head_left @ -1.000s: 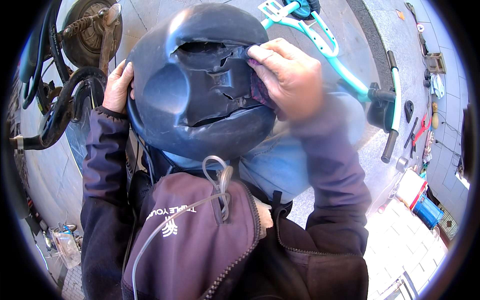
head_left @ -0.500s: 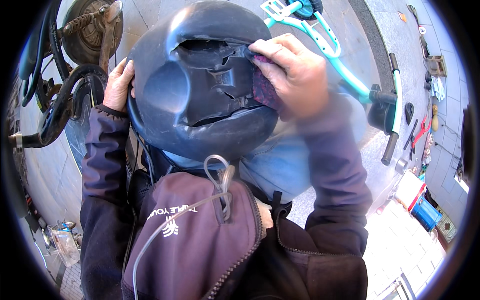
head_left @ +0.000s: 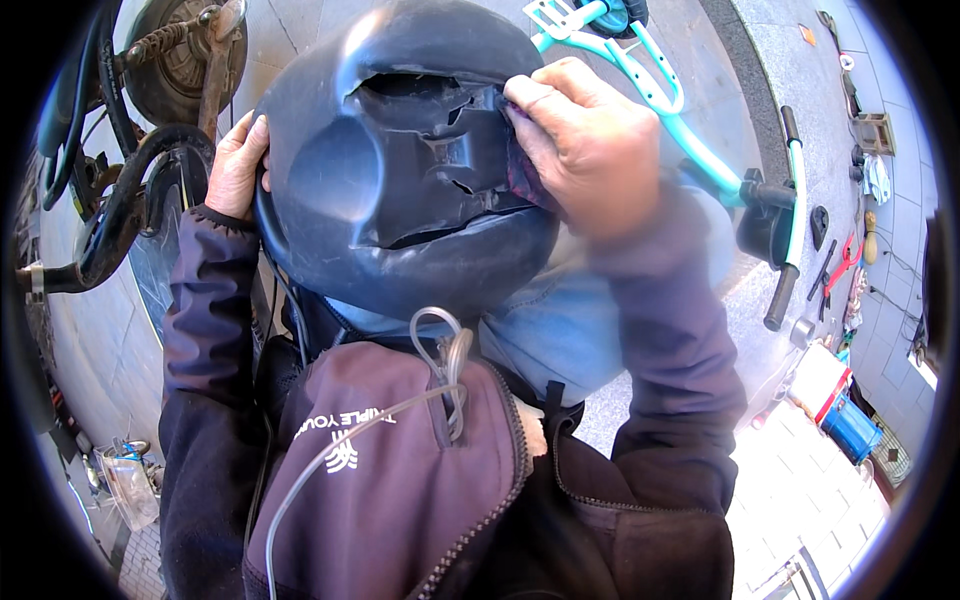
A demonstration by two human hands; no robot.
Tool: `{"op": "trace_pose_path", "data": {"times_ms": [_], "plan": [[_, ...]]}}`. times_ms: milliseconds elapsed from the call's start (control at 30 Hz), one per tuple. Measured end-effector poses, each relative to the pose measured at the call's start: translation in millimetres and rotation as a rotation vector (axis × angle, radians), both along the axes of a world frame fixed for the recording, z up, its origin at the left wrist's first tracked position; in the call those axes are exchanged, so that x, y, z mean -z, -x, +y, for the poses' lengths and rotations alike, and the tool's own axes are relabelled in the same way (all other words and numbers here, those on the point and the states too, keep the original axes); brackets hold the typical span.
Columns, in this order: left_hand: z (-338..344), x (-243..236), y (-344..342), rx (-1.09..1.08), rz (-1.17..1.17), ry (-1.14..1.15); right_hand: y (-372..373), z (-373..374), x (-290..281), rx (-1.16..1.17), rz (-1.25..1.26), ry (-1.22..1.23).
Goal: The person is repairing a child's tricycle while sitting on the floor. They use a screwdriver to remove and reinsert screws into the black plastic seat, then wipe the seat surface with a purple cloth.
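Note:
On my lap lies a large, rounded black shell that looks like a scooter seat [head_left: 320, 170]. Long splits and ragged tears run across its surface, around a raised middle part. My left hand [head_left: 238, 168] grips its left edge, the thumb on the rim and the fingertips partly hidden behind it. At the right end of the torn area, my right hand [head_left: 588, 140] is closed on a dark cloth with a reddish pattern [head_left: 522, 176], pressed against the seat. Most of the cloth is hidden under the fingers.
A turquoise frame with black grips [head_left: 690, 140] stands at the right. On the left are a dark vehicle frame [head_left: 120, 210] and a wheel [head_left: 180, 75]. Tools, including a red-handled one [head_left: 845, 265], lie at the far right near a blue container [head_left: 850, 428]. A clear tube [head_left: 330, 440] hangs over my jacket.
My right hand has shifted slightly down and to the right, and its fingers now cover more of the cloth. My left hand and the seat look nearly unmoved.

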State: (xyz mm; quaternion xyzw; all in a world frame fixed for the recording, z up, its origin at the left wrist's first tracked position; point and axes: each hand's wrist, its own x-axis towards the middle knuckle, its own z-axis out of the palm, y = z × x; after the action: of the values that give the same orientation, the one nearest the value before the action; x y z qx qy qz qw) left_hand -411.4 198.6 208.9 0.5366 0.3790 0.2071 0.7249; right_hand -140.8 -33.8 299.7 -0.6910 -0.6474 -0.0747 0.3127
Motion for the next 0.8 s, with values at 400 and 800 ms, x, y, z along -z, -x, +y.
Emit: {"op": "trace_pose_path", "data": {"times_ms": [400, 800], "plan": [[-0.9, -3.7, -2.9, 0.005, -0.03, -0.003, -4.4, -1.5, -10.2, -0.017, 0.0, 0.139], [-4.5, -23.2, -5.3, 0.054, -0.011, 0.007, 2.4, 1.2, -3.8, -0.058, 0.089, 0.019]]}}
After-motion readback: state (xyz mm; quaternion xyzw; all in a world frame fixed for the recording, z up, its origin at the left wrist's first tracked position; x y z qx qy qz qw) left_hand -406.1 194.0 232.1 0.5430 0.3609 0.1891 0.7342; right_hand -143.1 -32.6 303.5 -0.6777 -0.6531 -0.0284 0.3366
